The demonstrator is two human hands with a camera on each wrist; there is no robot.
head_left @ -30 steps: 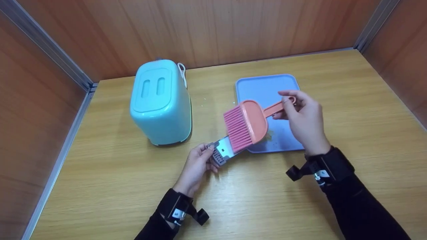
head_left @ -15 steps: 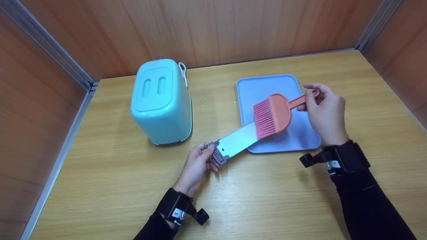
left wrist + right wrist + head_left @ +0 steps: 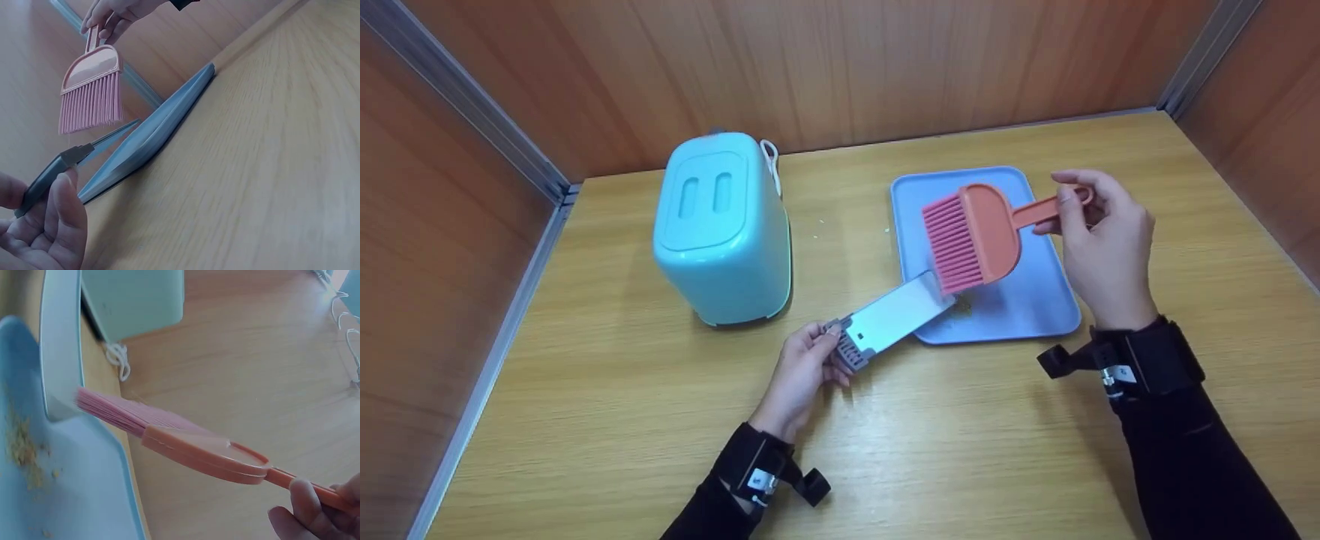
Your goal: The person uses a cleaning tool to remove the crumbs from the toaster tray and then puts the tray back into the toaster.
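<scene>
Head view shows me a light wood-grain desk (image 3: pixel 960 450) boxed in by reddish-brown wood-panel walls (image 3: pixel 885 67), with grey metal strips running up the corners and along the left edge.

My left hand (image 3: pixel 802 375) sits low near the middle of the desk, fingers pinched round the dark grey ribbed handle of a flat metal tray-like scraper (image 3: pixel 894 319). Its pale blade slants up and to the right, with the far end resting over the near left corner of the blue tray (image 3: pixel 1039 304). From the left wrist view the blade (image 3: pixel 107 138) sits just above the tray's edge (image 3: pixel 163 126).

My right hand (image 3: pixel 1102 240) is over the tray's right side, fingers clasped on the thin handle of the pink brush (image 3: pixel 975 234). The brush hangs in the air above the tray, bristles pointing down and left toward the blade's tip, just short of it.

In the right wrist view I see yellowish crumbs (image 3: pixel 22 444) scattered on the tray's floor beneath the bristles (image 3: pixel 121 413).

A teal lidded bin (image 3: pixel 724 229) stands on the desk to the left, well apart from the tray, a white cord looped at its back.
</scene>
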